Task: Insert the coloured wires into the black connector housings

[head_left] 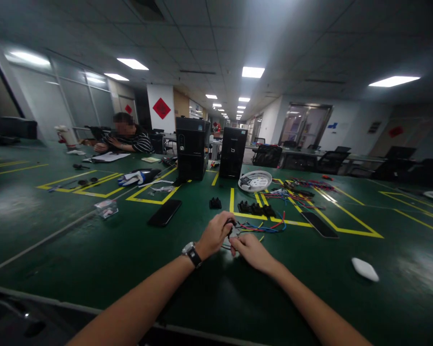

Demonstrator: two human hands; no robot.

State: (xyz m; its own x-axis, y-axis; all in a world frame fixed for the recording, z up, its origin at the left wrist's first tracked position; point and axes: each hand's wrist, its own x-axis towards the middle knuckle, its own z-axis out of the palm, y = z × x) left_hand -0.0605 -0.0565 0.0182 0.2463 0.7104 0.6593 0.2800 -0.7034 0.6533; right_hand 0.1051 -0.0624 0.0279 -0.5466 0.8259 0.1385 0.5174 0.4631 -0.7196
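Observation:
My left hand point(214, 234), with a watch point(192, 253) on its wrist, is closed around a small black part point(231, 222), mostly covered by the fingers. Close beside it, my right hand point(253, 252) is pinched shut at the underside of that part; what its fingertips grip is too small to make out. Loose coloured wires point(270, 229) in red, blue and yellow lie just beyond my hands. A separate black block point(215, 203) sits on the green table point(130, 269), and several similar black blocks point(256, 209) stand in a row to its right.
Two black computer towers point(192, 149) stand at the back. A white basket point(255, 181) and more wires point(312, 184) lie at right, a black phone point(165, 213) and clear box point(107, 208) at left. A white case point(364, 269) rests right. Another person point(130, 137) sits across the table.

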